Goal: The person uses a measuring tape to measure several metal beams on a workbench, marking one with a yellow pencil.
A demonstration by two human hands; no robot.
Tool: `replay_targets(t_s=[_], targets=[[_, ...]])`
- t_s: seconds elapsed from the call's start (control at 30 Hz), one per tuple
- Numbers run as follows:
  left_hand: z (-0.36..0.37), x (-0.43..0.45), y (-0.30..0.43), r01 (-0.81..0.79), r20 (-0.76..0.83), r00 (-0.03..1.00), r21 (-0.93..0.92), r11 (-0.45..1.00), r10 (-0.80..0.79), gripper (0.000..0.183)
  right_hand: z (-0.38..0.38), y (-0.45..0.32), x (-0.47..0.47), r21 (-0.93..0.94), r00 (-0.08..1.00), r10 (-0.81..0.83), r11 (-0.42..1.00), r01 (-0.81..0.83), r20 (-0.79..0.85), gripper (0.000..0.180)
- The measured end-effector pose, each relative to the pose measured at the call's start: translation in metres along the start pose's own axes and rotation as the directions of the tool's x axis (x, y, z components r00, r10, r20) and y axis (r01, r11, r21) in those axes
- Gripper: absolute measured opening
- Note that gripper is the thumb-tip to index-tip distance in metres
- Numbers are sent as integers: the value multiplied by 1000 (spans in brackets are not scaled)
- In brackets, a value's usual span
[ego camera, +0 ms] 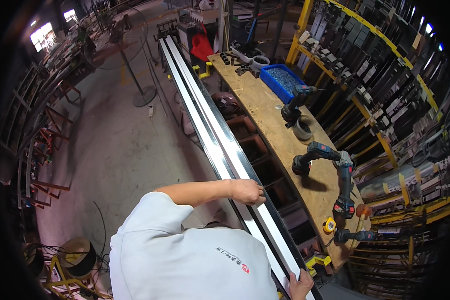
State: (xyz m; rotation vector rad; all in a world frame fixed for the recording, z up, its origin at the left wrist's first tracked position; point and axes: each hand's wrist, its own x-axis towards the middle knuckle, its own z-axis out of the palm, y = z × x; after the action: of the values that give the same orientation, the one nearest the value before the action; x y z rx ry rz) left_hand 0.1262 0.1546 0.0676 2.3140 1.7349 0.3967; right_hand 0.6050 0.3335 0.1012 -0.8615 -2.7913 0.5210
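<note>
Two long white-faced profiles (198, 108) lie side by side on a dark-edged narrow bench, running from the far end down to my body. My left hand (247, 192) reaches across them, its fingers curled over the outer edge of the right-hand profile (275, 228). Nearer to me, at the lower edge of the view, my right hand (300, 284) holds the same profile, with the thumb on its white face and the fingers over its outer side. The undersides of both grips are hidden. My white shirt covers the near left part of the profiles.
To the right, a wooden workbench (255, 101) carries cordless drills (315, 152), a blue tray of small fasteners (281, 80), a tub (303, 127), a tape measure (329, 225) and a mallet (363, 212). Profile racks (360, 93) stand beyond. A pedestal fan (129, 67) stands left.
</note>
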Motion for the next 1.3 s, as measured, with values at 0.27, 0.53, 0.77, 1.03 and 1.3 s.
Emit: replay_targets(t_s=[0.27, 0.53, 0.77, 1.03, 1.3], targets=[[3, 38, -16, -102, -7, 995, -89, 991, 102, 30, 23, 6, -39, -179, 944, 293, 947, -266, 151, 50], [33, 20, -39, 157, 0, 988, -53, 986, -158, 47, 14, 36, 15, -7, 990, 127, 992, -128, -53, 36], [37, 21, -44, 124, -16, 992, 47, 991, -123, 48, 41, 33, 8, 24, 956, 290, 957, -289, -47, 40], [39, 22, -37, 218, -31, 975, -57, 974, -220, 46, 56, 36, 2, 47, 921, 380, 925, -377, -82, 39], [40, 16, -24, 102, -105, 988, -70, 992, -109, 34, 46, 6, 4, 13, 995, 82, 997, -82, -55, 28]])
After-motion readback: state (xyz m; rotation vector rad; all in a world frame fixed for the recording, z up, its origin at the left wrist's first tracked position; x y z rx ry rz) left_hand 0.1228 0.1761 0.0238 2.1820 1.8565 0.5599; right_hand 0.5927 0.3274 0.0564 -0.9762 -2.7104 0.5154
